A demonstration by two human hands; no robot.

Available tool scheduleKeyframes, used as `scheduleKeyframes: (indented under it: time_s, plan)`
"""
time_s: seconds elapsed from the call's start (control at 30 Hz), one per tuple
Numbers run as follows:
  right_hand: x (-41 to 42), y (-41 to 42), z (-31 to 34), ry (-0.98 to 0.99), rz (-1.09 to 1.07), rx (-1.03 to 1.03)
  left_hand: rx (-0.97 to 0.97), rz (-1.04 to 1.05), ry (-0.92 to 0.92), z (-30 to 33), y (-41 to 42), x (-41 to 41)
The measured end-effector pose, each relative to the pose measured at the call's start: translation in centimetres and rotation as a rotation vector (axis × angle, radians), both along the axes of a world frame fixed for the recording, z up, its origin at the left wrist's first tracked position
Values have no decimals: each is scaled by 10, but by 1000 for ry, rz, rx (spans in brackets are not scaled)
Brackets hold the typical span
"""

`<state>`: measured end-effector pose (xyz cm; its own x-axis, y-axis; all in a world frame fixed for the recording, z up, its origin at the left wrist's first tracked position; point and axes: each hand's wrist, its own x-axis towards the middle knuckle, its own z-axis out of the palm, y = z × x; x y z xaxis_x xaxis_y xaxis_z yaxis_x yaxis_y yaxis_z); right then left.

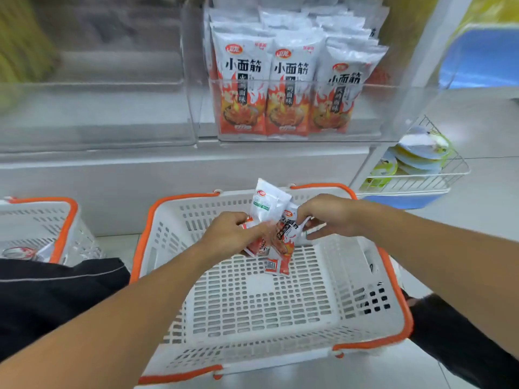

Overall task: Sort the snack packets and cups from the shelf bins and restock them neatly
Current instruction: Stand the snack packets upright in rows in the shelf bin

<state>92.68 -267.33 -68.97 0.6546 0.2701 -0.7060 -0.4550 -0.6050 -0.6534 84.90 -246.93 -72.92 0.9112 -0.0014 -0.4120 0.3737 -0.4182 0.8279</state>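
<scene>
Two hands meet over the far part of a white basket with an orange rim [398, 310], which fills the lower centre of the head view. The left hand [229, 234] has its fingers curled round the lower ends of several red-and-white snack packets [268, 211]; one packet stands up from the bunch, its white back tilted toward 1 o'clock. The right hand [330, 214], just beside at 3 o'clock of the bunch, pinches the edge of a packet with bent fingers. One more small packet [276, 266] lies flat on the basket floor at 6 o'clock of the hands.

At 12 o'clock, on the shelf, a clear bin [393, 113] holds upright rows of the same flame-printed packets [289, 88]. A second clear bin [98, 113] stands at 10 o'clock; its contents are blurred. At 2 o'clock a white wire basket [457, 172] carries round lidded cups [421, 155]. A second orange-rimmed basket [64, 220] sits at 9 o'clock.
</scene>
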Motion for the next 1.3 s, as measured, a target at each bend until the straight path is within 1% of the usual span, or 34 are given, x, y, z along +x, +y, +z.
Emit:
scheduleKeyframes:
  time_s: [0.07,0.13,0.2,0.23,0.27,0.33,0.4,0.43,0.5,0.57,0.63,0.7,0.77,0.83,0.9,0.97,1.07,1.13,1.17,1.23,1.3]
  plan:
    - [-4,-2,35,25,-18,57,20,-114,-42,32,7,-1]
    - [-14,-8,74,69,-39,130,170,-155,-166,70,11,-1]
    - [-24,-15,105,86,-73,219,354,-114,-284,105,12,-6]
    - [-28,-15,118,71,-79,267,395,-84,-323,117,11,-10]
    - [-30,-13,127,42,-77,307,397,-64,-362,125,9,-13]
    - [-30,-4,143,-19,-82,373,382,-53,-446,133,6,-13]
    - [-23,6,155,-68,-127,434,340,-138,-521,142,2,-8]
    - [-20,8,160,-85,-144,457,282,-207,-528,147,1,-4]
    - [-16,7,165,-91,-152,465,103,-325,-428,154,-3,4]
    - [-15,1,166,-63,-153,450,-47,-372,-346,153,-9,17]
    - [-13,-5,163,-24,-160,448,-185,-349,-334,151,-14,24]
    - [-9,-11,161,13,-172,470,-282,-388,-362,139,-10,26]
    - [-8,-13,162,51,-171,511,-342,-387,-350,146,-12,24]
    - [-9,-16,164,79,-178,569,-411,-362,-381,151,-14,27]
    - [-9,-17,166,78,-154,590,-390,-362,-439,159,-16,28]
    - [-9,-18,170,48,-105,571,-286,-324,-472,159,-17,31]
    - [-13,-15,175,-92,-29,477,-142,-300,-578,158,-24,28]
    - [-14,-12,173,-210,-42,425,-21,-309,-689,161,-31,23]
    - [-13,-11,172,-256,-64,411,0,-302,-723,161,-33,22]
    - [-11,-11,170,-310,-70,397,-46,-209,-663,161,-37,21]
    - [-9,-13,170,-343,-43,418,-129,-135,-468,164,-35,22]
